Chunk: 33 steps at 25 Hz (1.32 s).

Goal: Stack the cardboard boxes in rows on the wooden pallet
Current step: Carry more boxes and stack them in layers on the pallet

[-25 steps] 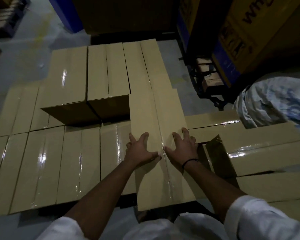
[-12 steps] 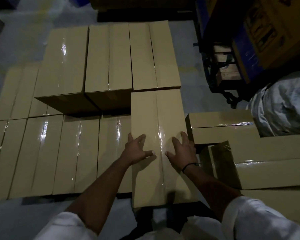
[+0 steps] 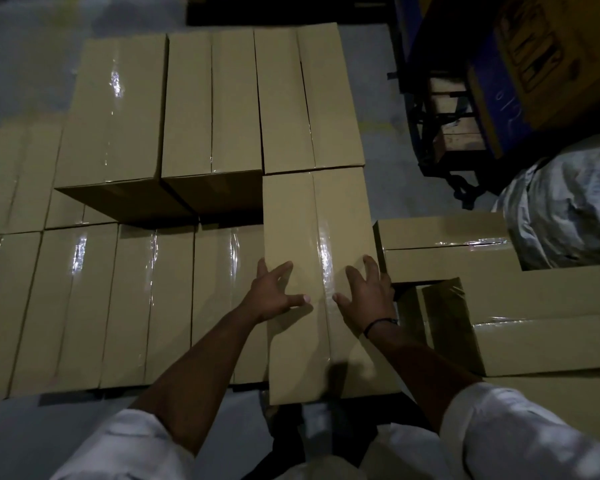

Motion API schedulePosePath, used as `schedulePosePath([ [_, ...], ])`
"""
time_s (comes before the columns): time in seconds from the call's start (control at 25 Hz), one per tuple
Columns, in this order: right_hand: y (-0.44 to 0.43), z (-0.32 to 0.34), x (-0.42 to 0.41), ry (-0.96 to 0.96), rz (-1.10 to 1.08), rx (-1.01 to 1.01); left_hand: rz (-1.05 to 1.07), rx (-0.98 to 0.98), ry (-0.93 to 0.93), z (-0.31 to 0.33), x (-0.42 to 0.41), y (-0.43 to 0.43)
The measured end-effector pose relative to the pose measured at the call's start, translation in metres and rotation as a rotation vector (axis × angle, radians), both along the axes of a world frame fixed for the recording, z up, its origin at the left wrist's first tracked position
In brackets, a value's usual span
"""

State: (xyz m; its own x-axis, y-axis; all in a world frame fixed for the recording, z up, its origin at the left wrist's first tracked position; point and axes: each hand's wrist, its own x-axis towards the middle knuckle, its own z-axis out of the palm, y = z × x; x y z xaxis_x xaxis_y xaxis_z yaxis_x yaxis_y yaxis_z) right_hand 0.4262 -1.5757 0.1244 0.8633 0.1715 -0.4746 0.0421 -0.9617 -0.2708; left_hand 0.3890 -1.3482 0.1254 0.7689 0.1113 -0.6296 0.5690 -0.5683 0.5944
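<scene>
Both hands — left hand [image 3: 274,292], right hand [image 3: 369,294] — lie spread flat atop the newest box [image 3: 312,244], at 6 o'clock of the upper row [image 3: 205,105] (three boxes). Lower layer [image 3: 84,306] looks filled; unstacked boxes [image 3: 499,299] wait at 3 o'clock.

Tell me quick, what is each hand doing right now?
Left hand: open, fingers spread, flat on top of the cardboard box, gripping nothing.
Right hand: open, fingers spread, flat on the same box, gripping nothing.
</scene>
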Motion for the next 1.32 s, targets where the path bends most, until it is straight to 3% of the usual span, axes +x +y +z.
schedulePosePath([
  [0.36,-0.005,-0.001,0.012,0.023,0.023,0.018,0.012,-0.051,0.041,-0.003,0.009,0.002],
  [0.52,-0.012,0.001,0.001,0.069,0.093,0.000,-0.104,0.060,0.082,0.004,0.003,-0.003],
  [1.0,-0.051,0.013,-0.131,0.141,0.081,-0.081,-0.413,0.285,0.120,0.013,-0.146,-0.049],
  [1.32,-0.069,0.007,-0.180,0.111,-0.046,-0.015,-0.407,0.367,0.028,0.011,-0.179,-0.048],
])
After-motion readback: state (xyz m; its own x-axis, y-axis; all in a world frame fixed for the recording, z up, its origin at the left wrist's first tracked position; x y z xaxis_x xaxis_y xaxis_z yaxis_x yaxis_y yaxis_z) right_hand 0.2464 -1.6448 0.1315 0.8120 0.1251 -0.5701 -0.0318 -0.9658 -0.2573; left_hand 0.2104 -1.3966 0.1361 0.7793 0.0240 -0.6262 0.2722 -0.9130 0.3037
